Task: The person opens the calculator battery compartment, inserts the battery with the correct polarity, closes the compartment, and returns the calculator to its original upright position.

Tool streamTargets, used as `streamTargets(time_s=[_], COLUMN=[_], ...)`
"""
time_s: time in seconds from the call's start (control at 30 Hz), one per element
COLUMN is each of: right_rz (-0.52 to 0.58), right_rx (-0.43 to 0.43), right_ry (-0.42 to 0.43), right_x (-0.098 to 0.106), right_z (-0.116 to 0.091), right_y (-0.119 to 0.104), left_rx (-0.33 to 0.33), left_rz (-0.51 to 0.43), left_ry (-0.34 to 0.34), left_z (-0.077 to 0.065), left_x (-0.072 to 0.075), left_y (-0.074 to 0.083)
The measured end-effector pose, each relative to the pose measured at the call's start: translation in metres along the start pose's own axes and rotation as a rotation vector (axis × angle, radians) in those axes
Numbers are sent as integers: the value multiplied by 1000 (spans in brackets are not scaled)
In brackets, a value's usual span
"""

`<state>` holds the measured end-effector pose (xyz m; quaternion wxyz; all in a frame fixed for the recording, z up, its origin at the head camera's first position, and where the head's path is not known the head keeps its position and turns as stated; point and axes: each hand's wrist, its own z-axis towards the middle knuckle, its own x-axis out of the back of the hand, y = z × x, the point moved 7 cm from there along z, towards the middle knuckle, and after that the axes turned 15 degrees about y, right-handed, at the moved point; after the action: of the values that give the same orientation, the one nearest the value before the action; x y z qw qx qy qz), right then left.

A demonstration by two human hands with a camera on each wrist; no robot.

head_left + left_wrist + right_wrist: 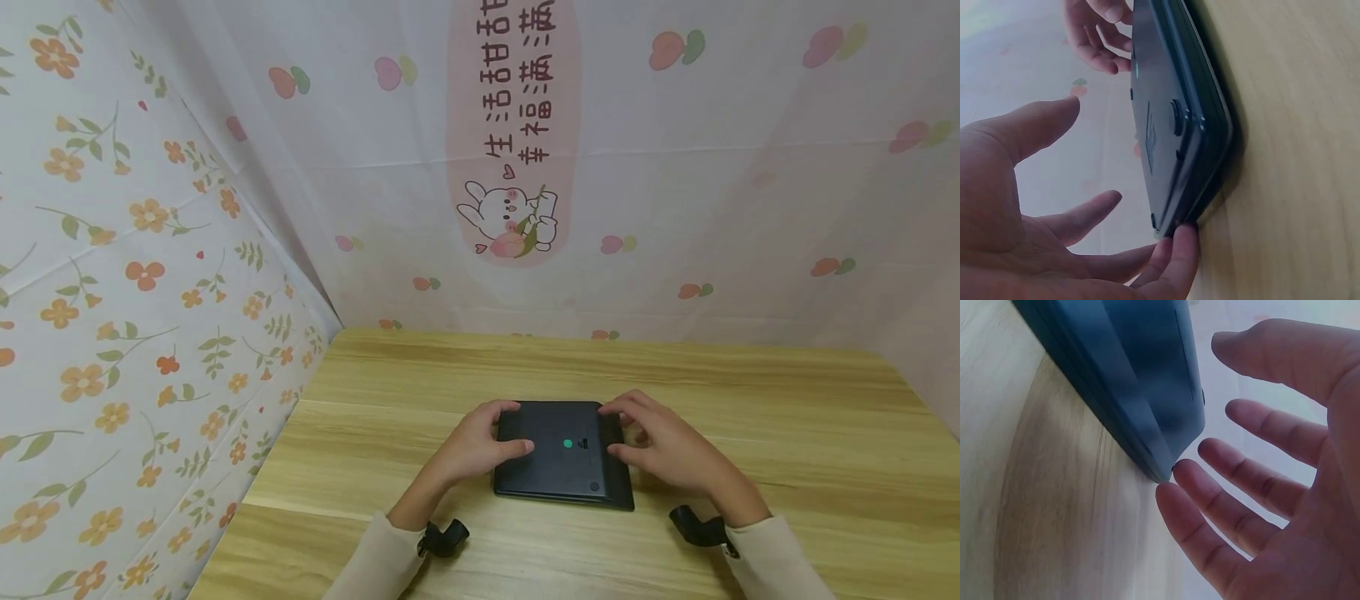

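A flat black device (551,450), which looks like a desktop calculator lying face down, rests on the wooden table. Its back carries a green dot (567,444), a small latch and round feet, one of them a foot (1176,117) in the left wrist view. At its left side is my left hand (480,442), thumb raised over the back and apart from it. In the left wrist view, the outer fingertips (1185,240) touch the device's edge. My right hand (663,442) is at the right side with spread fingers (1210,494); whether the fingertips touch the edge I cannot tell.
The wooden table (390,392) extends around the device. Behind it hangs a printed curtain (360,192), and a flowered cloth (150,333) hangs on the left. Black wrist mounts (446,539) stick out from both sleeves, close above the table.
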<state>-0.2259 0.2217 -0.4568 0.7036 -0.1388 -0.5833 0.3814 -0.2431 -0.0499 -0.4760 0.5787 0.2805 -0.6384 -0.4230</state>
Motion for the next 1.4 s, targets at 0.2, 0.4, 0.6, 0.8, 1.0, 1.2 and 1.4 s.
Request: streamTargets(time_s=[0.2,0.4,0.6,0.8,1.0,1.2,1.4], right_rz=[9,19,30,33,37,50,-9], right_rx=[-7,-47,-117,-98,-72,-78,-97], right_ry=[13,15,-37,-62,-114,-228,-273], right_x=[0,-1,-5,-7,-10,-14,-18], right_z=[0,-1,-2,-3,-6,-13,-18], right_y=[6,12,14,11,7,-1,-1], left_rx=[-51,-34,-2,36,25,13,6], left_rz=[115,223,301,383,444,468,462], left_ry=[3,3,-4,-35,-49,-46,-55], left_z=[-2,-7,-11,-16,-19,-19,-20], left_x=[-2,-3,-4,-9,-14,-15,-16], left_y=[4,7,10,12,13,13,14])
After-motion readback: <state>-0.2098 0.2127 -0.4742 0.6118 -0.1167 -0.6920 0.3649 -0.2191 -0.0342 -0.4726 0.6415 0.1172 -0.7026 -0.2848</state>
